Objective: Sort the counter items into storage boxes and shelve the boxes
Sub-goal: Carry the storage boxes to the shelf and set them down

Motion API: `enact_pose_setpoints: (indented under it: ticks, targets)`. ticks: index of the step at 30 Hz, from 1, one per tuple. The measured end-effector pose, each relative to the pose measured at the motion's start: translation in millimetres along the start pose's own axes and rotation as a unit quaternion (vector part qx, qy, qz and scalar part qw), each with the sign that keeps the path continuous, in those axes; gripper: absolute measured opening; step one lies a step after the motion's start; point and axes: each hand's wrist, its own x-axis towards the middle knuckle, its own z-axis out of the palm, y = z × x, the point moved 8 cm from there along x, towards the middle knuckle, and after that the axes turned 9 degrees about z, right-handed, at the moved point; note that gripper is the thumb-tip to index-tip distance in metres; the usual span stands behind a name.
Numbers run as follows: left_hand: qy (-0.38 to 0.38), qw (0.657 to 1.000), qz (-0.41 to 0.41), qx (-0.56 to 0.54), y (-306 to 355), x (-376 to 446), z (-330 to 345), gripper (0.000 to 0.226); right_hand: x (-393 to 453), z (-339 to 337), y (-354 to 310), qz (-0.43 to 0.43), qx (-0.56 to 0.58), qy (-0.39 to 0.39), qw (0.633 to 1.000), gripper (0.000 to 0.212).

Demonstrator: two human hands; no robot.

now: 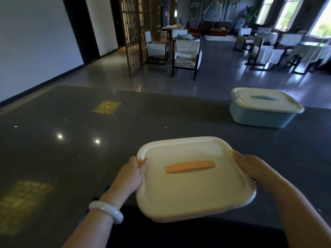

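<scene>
Both hands, left hand (133,173) and right hand (250,167), grip the lidded orange-handled box (193,179) nearside of the blue box (259,110); carry it level, keeping its lid seated

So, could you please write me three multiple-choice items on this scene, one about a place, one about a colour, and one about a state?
1. Where does the blue box stand?
A. On the counter, far right
B. On a chair
C. On the floor

2. What colour is the handle on the lid of the near box?
A. Green
B. Orange
C. Black

3. How is the near box held?
A. By the left hand alone
B. By its handle
C. By both hands at its sides

Answers:
1 A, it sits at the counter's far right edge.
2 B, the strip across the cream lid is orange.
3 C, the left hand and the right hand grip opposite sides.
</scene>
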Motion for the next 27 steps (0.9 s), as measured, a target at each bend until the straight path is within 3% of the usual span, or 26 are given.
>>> enact_pose_setpoints:
  ticks: [2, 6, 12, 17, 23, 27]
  targets:
    - [0.006, 1.000, -0.015, -0.005, -4, 1, 0, 0.046, -12, 3, -5, -0.030, 0.028, 0.018, 0.999, 0.059]
    - [0.010, 0.998, -0.037, -0.046, -13, -10, 10, 0.056, -38, 10, 10, -0.008, 0.105, 0.001, 0.994, 0.060]
    - [0.001, 0.999, 0.041, -0.020, 0, -12, 6, 0.051, -94, 27, 72, 0.064, 0.277, -0.009, 0.959, 0.053]
    - [-0.026, 0.995, 0.063, -0.069, 30, -33, 30, 0.042, -128, 10, 127, 0.094, 0.384, 0.002, 0.919, 0.039]
    - [-0.088, 0.980, 0.122, -0.127, 132, -64, 97, 0.043, -158, -52, 232, 0.136, 0.448, 0.067, 0.881, 0.028]
    - [-0.142, 0.964, 0.174, -0.140, 232, -92, 165, 0.044, -180, -110, 325, 0.166, 0.487, 0.138, 0.846, 0.032]
